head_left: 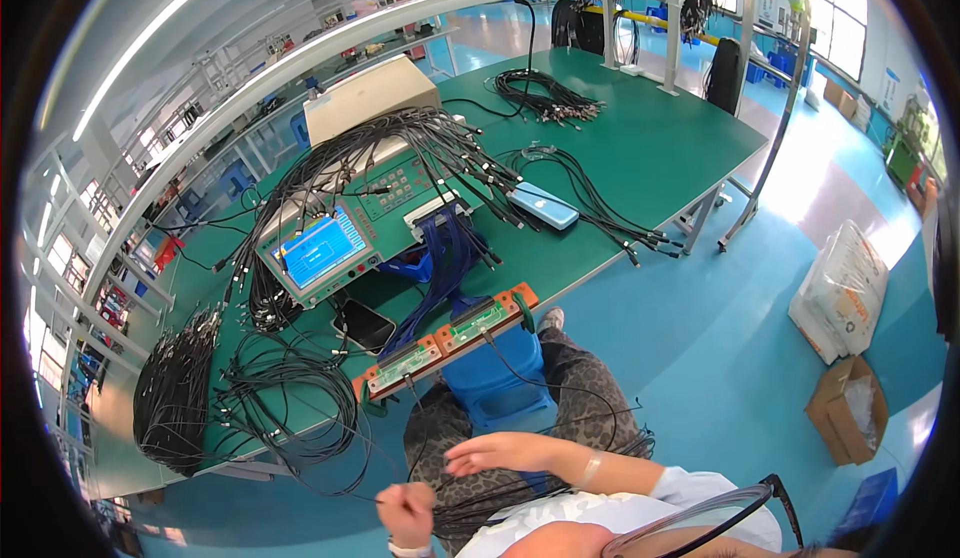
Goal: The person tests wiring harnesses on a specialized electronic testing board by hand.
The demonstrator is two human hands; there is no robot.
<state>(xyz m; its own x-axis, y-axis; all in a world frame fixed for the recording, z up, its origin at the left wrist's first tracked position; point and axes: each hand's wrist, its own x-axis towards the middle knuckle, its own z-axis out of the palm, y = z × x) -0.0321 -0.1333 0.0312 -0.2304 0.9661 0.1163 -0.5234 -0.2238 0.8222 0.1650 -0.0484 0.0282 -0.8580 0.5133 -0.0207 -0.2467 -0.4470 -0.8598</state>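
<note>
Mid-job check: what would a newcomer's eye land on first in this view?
Probably the lit blue screen of the tester, left of centre on the green table, then the heap of black cables draped over it. Next, the orange-and-green fixture at the table's near edge.

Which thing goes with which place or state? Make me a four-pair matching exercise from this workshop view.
1. Long orange fixture strip with green circuit boards
2. Open brown cardboard box
3. Rectangular instrument screen
4. Blue plastic stool

A. Lit up
B. Between the person's legs
C. On the blue floor at right
D. At the green table's near edge

Pairs: 1-D; 2-C; 3-A; 4-B
</note>
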